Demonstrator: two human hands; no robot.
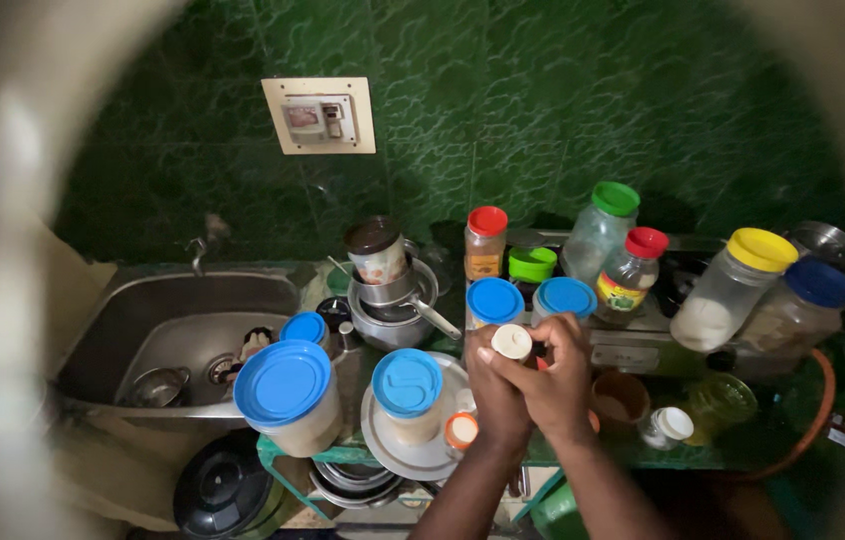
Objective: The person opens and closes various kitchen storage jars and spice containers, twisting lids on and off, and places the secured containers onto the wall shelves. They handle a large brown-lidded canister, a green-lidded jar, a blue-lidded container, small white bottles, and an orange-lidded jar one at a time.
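Note:
Both my hands meet over the middle of a crowded kitchen counter. My left hand (495, 392) and my right hand (555, 378) are wrapped together around a small bottle with a white cap (513, 341). Only the cap and a bit of red below it show; the body is hidden by my fingers. A blue-lidded jar (408, 392) stands on a steel plate (395, 450) just left of my hands. A small orange-capped bottle (461, 430) sits by my left wrist.
A steel sink (183, 335) lies at the left, with a large blue-lidded tub (288, 395) beside it. Stacked steel pots (393, 300) and several jars with red, green, yellow and blue lids (633, 270) crowd the back. A brown cup (621, 395) sits right of my hands.

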